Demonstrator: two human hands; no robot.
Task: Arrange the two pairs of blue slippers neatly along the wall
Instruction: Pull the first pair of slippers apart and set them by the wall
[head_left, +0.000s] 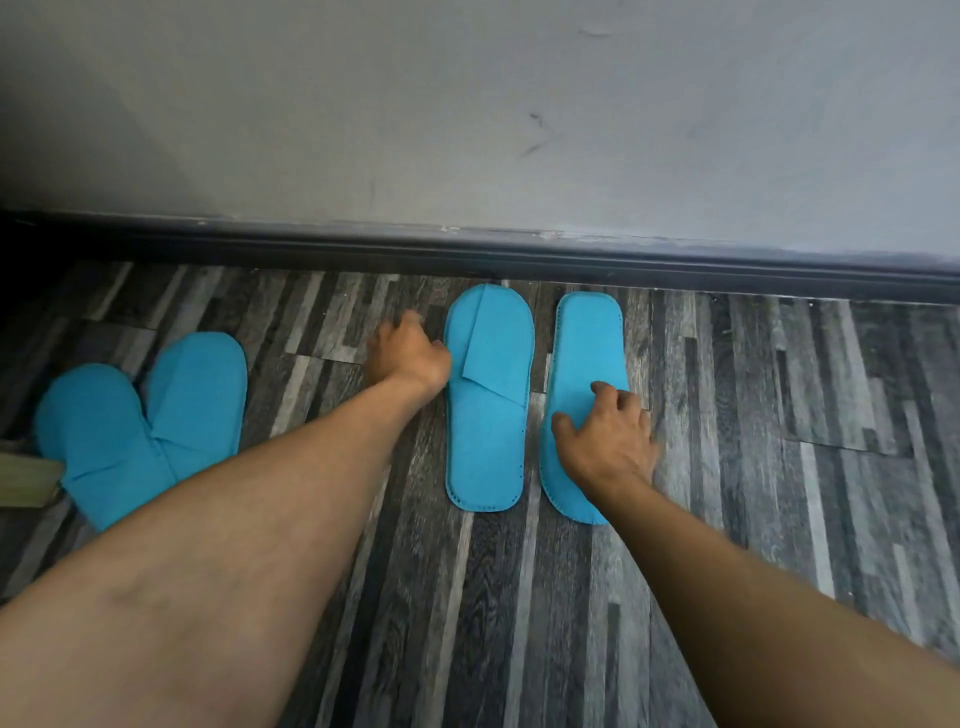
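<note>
From the head camera I'm looking down at a striped grey wood-pattern floor (727, 467) with a dark skirting board (519, 254) running along the foot of a pale wall (467, 104). Two blue slippers stand side by side, toes close to the skirting: the left one of the pair (485, 441) shows its folded upper flap, the right one (582, 358) lies flat just beside it, a narrow gap between them. My left hand (408, 348) sits at the left edge of the flap slipper, fingers curled under; I cannot tell whether it grips the edge or only touches it. My right hand (608, 436) is spread loosely, palm down, fingers resting on top of the flat slipper, holding nothing closed. Over on the left, well apart from the wall, the second pair (145, 415) lies overlapped and angled, one slipper partly on the other, beside a pale object (26, 478) at the frame edge.
</note>
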